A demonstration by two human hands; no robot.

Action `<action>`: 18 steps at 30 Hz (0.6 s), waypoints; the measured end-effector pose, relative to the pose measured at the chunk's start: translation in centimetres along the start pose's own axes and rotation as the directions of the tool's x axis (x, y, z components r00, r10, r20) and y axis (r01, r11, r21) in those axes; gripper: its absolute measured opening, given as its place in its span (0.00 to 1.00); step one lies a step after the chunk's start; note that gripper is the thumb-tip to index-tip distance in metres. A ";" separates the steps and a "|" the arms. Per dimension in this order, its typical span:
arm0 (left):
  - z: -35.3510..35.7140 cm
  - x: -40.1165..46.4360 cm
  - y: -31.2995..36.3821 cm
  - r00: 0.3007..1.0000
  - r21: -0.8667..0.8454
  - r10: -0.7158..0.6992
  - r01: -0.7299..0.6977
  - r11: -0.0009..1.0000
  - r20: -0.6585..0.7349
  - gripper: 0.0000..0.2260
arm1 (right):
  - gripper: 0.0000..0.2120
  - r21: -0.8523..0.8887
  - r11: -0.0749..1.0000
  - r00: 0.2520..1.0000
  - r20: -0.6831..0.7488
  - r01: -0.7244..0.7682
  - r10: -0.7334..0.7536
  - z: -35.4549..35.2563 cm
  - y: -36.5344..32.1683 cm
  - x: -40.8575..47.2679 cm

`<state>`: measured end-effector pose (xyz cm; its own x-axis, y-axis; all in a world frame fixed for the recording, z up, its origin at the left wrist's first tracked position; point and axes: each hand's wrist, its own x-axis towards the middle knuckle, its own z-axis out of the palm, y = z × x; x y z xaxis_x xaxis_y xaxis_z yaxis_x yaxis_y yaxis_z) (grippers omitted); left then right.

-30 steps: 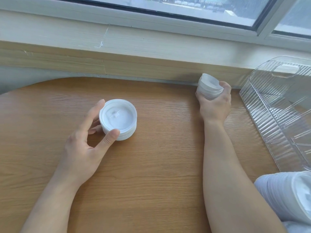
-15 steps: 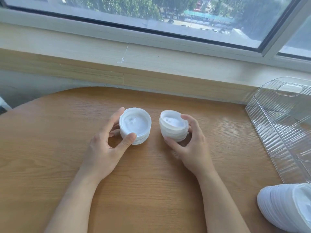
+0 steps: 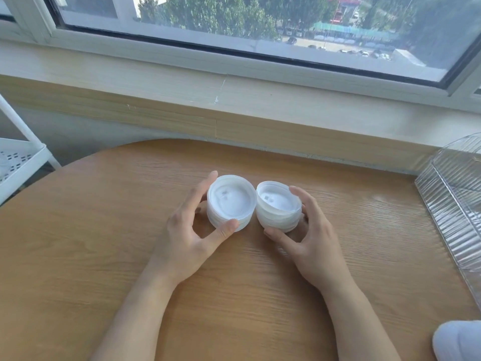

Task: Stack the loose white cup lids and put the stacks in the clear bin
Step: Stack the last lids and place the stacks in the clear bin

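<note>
- We see the left hand curled round the left lid stack, thumb at the near side, index finger at the far side.
- The right hand grips the right lid stack the same way (stacks just beside each other, mid wooden table).
- The clear bin sits well apart at the table's right edge.
- Another white lid stack lies at the bottom right corner.

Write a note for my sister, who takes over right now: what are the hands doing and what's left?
Left hand: grips the left stack on the table.
Right hand: grips the right stack, close beside the other.
Done: lids sit in two short stacks.
Left: join them if you like, then put them in the bin at the right edge. More white lids lie bottom right.
</note>
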<state>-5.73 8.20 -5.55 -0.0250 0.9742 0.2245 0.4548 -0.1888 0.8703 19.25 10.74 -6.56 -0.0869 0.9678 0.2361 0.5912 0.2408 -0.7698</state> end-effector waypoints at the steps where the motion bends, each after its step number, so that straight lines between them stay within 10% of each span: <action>1: 0.0 0.0 0.0 1.000 0.002 -0.005 0.005 1.000 -0.002 0.38 | 0.38 -0.009 1.000 1.000 -0.013 0.021 -0.021 0.0 0.0 0.0; 10: 0.3 0.0 0.0 0.999 -0.008 -0.013 0.013 1.000 -0.031 0.36 | 0.06 -0.094 0.965 0.932 -0.255 0.243 -0.260 0.1 -0.5 -0.2; 18: 0.2 0.0 -0.4 1.000 -0.025 0.000 0.000 1.000 -0.027 0.38 | 0.02 -0.134 0.946 0.876 -0.358 0.296 -0.325 0.4 -0.9 -0.3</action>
<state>-5.72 8.34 -6.03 -0.0489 0.9706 0.2358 0.4321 -0.1923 0.8811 18.40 10.29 -6.14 0.0188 0.7434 0.6686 0.6410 0.5043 -0.5787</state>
